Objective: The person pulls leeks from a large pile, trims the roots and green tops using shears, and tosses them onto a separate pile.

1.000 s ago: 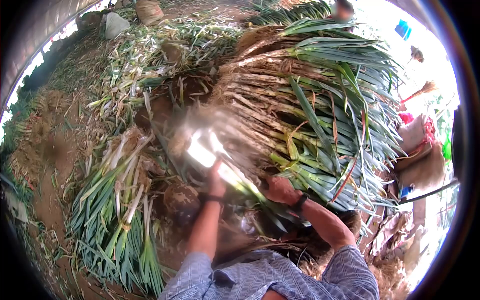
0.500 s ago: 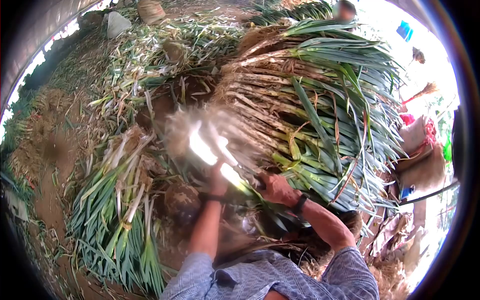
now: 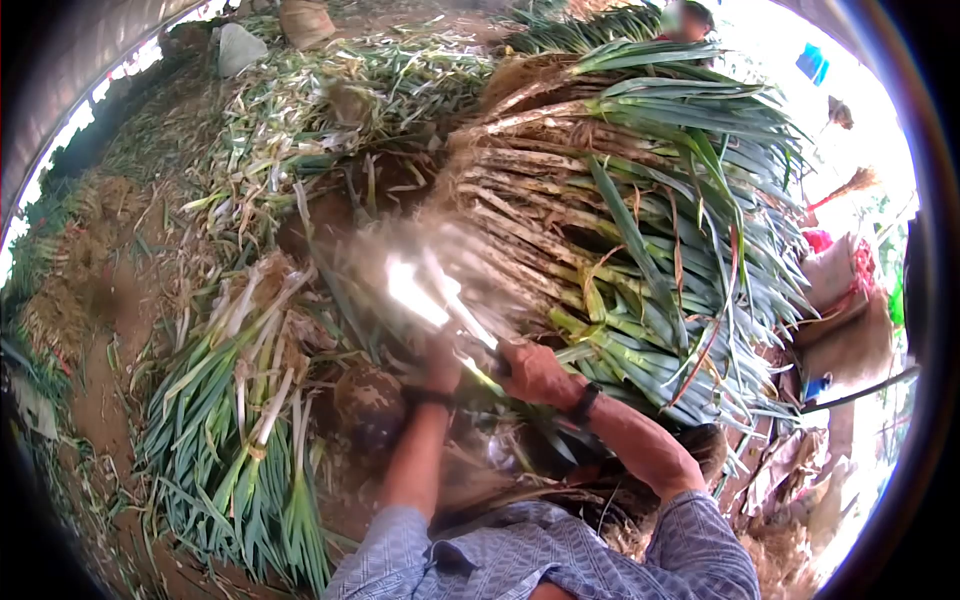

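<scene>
My left hand (image 3: 440,362), smeared by motion, is closed around the shaft of a green onion (image 3: 415,290). The onion's white part glares brightly, and a brown blur surrounds its root end. Close by on the right, my right hand (image 3: 540,374) is curled into a grip, with something short and dark at its fingers; what kind of thing it is cannot be made out. A thin pale streak runs up from there beside the onion. To the right lies a big heap of unpeeled green onions (image 3: 640,230), roots toward my hands.
A smaller pile of green onions with white shafts (image 3: 225,410) lies at the left. Stripped leaves (image 3: 270,130) litter the ground beyond. Sacks (image 3: 850,310) stand at the right, a pale bag (image 3: 240,50) at the far left. Another person (image 3: 688,22) is at the back.
My right hand has shifted slightly left, closer to my left hand. The onion's bright shaft has moved a little right and down. The person at the back shows slightly more.
</scene>
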A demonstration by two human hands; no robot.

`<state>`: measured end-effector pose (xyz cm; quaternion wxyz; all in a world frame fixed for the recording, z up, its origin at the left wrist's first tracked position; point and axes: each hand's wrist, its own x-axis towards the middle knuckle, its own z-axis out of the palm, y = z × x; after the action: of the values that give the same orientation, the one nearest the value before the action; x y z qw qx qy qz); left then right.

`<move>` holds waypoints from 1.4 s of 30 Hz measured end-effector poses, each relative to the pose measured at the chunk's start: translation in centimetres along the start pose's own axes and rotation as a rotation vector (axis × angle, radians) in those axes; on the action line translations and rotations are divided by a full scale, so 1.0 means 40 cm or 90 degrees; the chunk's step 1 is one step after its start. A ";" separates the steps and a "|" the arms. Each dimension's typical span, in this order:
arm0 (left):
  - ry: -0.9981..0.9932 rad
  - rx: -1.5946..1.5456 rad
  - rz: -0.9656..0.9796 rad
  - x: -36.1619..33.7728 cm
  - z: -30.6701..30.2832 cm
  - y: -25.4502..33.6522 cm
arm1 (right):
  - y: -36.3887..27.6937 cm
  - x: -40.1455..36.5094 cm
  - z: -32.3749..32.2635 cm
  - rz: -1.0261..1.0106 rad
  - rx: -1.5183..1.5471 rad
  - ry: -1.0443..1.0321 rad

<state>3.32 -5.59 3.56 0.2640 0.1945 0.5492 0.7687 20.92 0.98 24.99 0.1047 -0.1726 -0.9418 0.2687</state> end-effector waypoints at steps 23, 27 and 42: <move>0.032 -0.281 -0.174 -0.043 0.079 0.235 | 0.065 -0.183 -0.192 0.234 0.009 -0.316; 0.041 -0.343 -0.201 -0.035 0.084 0.235 | 0.132 -0.317 -0.186 0.273 -0.062 -0.326; -0.117 -0.329 -0.098 -0.101 0.126 0.427 | 0.066 -0.292 -0.199 0.014 0.079 -0.012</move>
<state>6.18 -8.75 21.31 0.4106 0.1472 0.3218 0.8403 34.65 2.37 29.00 0.1030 -0.1733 -0.9225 0.3291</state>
